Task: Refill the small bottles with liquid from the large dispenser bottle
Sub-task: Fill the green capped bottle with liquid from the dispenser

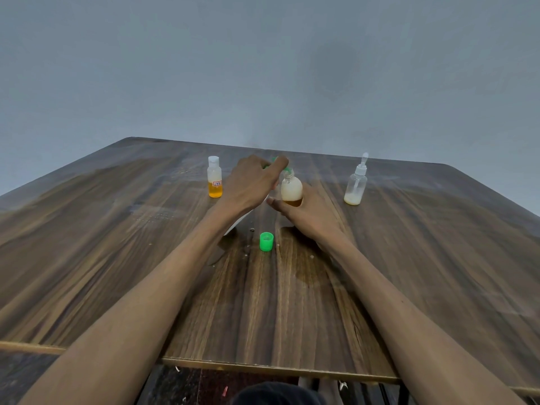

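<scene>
wood table: r hand grips small bottle, l hand on pump.

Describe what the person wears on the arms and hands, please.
Nothing is worn. Both forearms are bare as far as the picture shows, with no sleeves in view. The left hand and right hand have no gloves, and no watch, bracelet or ring is visible on wrists or fingers.

A dark wood-grain bench carries a small clear bottle with orange liquid and a white flip cap toward the far left, and a clear spray bottle with a little pale liquid toward the far right, both upright and well apart. Nearer the middle, a loose green cap sits open side up, with a wet patch and small droplets on the wood around it.
</scene>
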